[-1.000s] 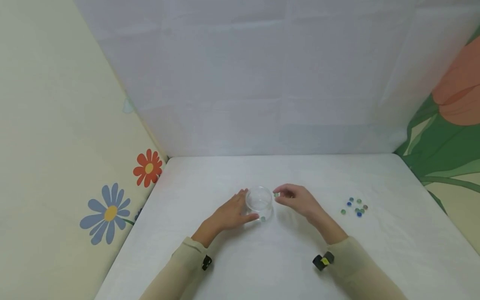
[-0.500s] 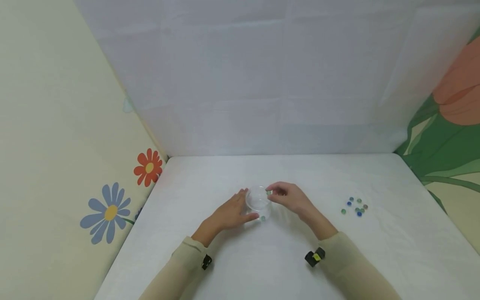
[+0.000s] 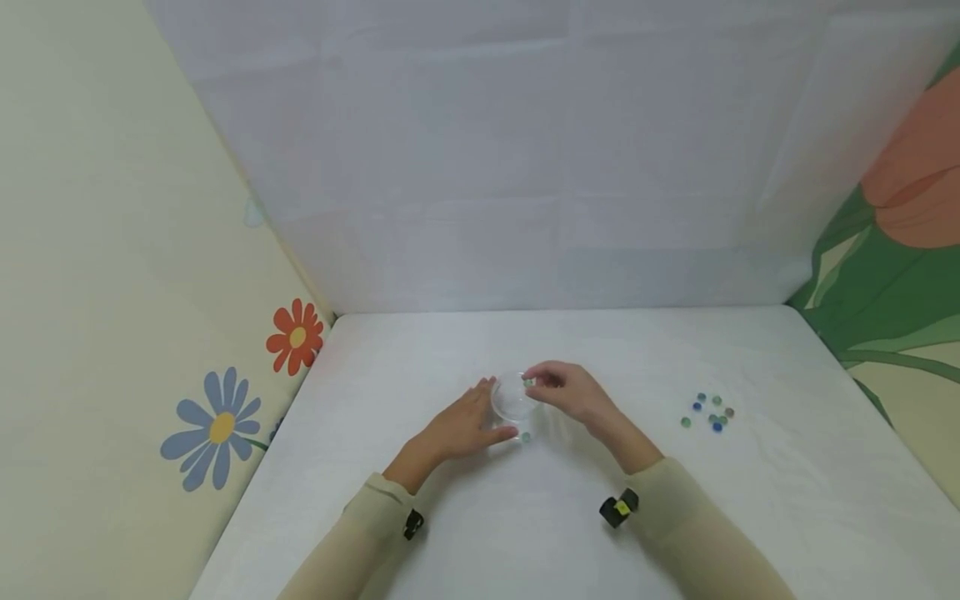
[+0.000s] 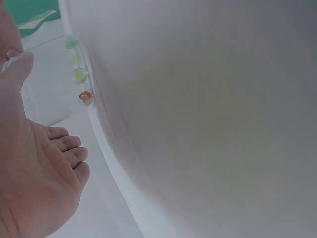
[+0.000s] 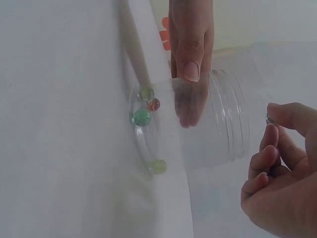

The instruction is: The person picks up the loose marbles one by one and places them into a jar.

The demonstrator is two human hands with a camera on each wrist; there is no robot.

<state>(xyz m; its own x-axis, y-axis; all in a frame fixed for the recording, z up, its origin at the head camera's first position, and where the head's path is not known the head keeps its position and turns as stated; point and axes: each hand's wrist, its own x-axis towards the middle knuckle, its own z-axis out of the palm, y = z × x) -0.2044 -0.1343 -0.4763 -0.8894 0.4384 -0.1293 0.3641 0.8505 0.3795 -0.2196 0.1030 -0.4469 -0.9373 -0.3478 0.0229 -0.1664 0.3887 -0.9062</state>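
A clear plastic jar [image 3: 510, 406] stands upright on the white-covered table. Several marbles lie on its bottom, among them a green marble [image 5: 142, 117], a reddish one [image 5: 154, 104] and a yellowish one [image 5: 158, 166]. Along the jar's left side rests my left hand [image 3: 459, 425], its fingers and thumb fairly straight. My right hand [image 3: 576, 396] pinches a small greenish marble [image 3: 528, 382] between thumb and index finger, over the right part of the jar's mouth. In the right wrist view the fingertips mostly cover this marble.
To the right on the table lies a loose group of marbles in blue, green and brownish, one a blue marble [image 3: 717, 427]. A white sheet [image 3: 480, 167] hangs behind the table. Painted walls flank both sides.
My right hand has moved left with the pinched marble, from beside the jar to over its mouth. My left hand and the jar have stayed in place.
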